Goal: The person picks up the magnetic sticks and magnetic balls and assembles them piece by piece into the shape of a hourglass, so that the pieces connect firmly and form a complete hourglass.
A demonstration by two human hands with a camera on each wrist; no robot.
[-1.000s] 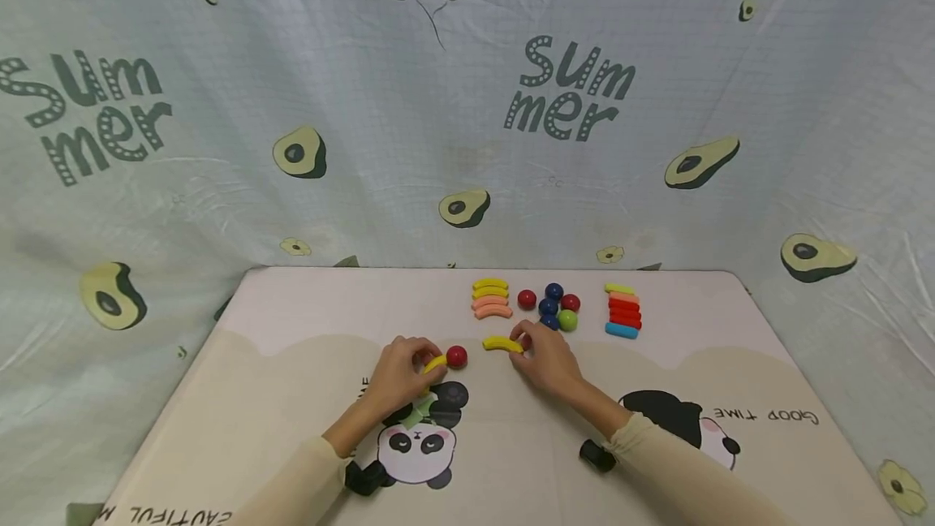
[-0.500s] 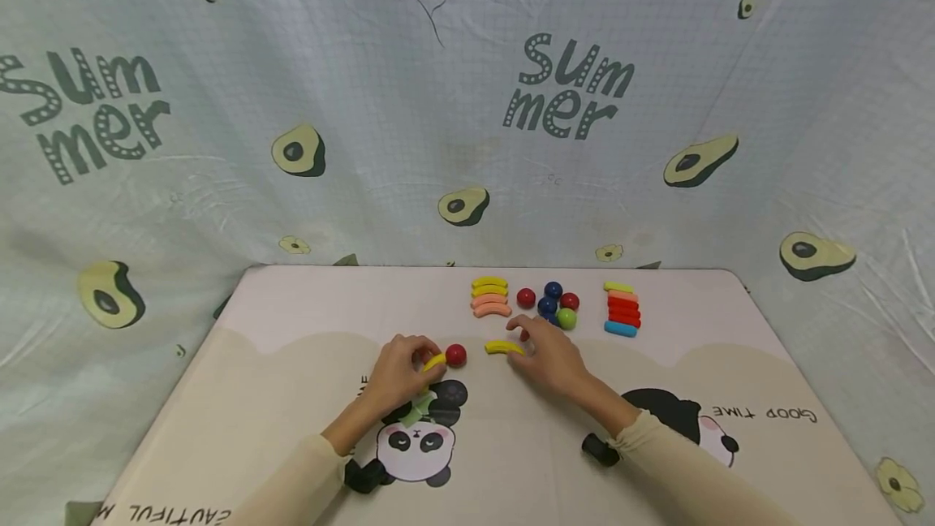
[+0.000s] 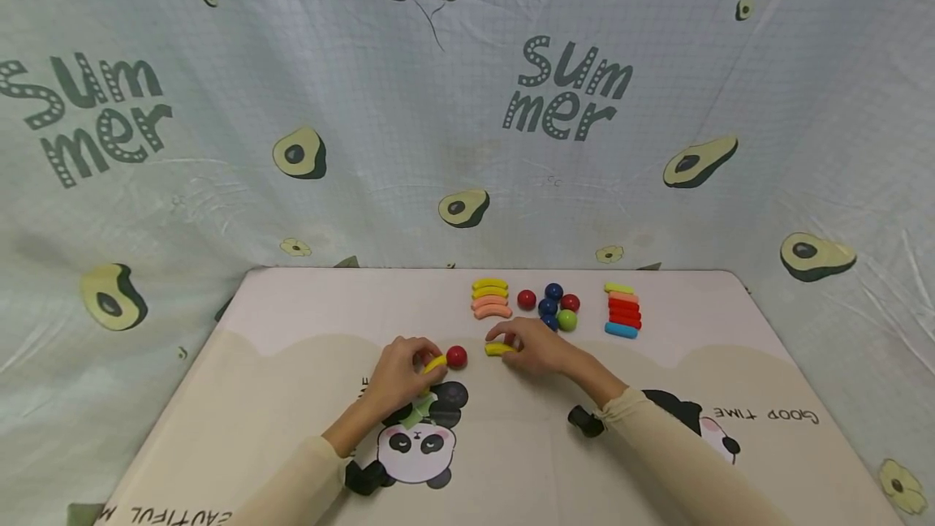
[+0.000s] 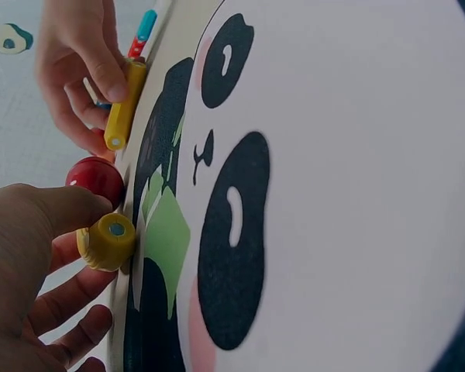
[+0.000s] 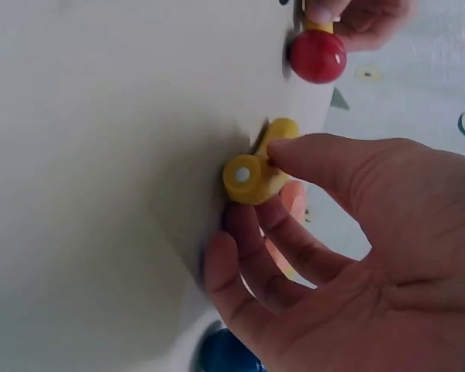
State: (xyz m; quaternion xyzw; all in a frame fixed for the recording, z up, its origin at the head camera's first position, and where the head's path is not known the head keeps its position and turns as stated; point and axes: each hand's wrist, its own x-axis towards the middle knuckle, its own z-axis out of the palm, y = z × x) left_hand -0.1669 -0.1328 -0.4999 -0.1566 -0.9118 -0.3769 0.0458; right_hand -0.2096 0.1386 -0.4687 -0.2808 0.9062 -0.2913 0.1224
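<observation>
My left hand (image 3: 400, 368) pinches a yellow curved magnetic rod (image 3: 436, 363) between thumb and fingers. A red ball (image 3: 456, 357) sits right at the rod's inner end. To the right, my right hand (image 3: 539, 347) holds a second yellow curved magnetic rod (image 3: 497, 349), thumb on the near side and fingertips over the far side. In the right wrist view this second rod (image 5: 248, 177) shows a silvery round end facing the camera. The first rod (image 4: 108, 240) shows a similar end in the left wrist view, beside the red ball (image 4: 97, 178).
Behind the hands lie yellow and pink curved rods (image 3: 490, 299) in a row. Blue, red and green balls (image 3: 553, 291) cluster beside them. Farther right is a row of straight coloured rods (image 3: 624, 312). A printed cloth (image 3: 416, 502) covers the table; a curtain (image 3: 351, 104) hangs behind.
My right hand loosened its fingers, then moved left along the second yellow rod and gripped it nearer its middle. The left hand, its rod and the red ball stayed still.
</observation>
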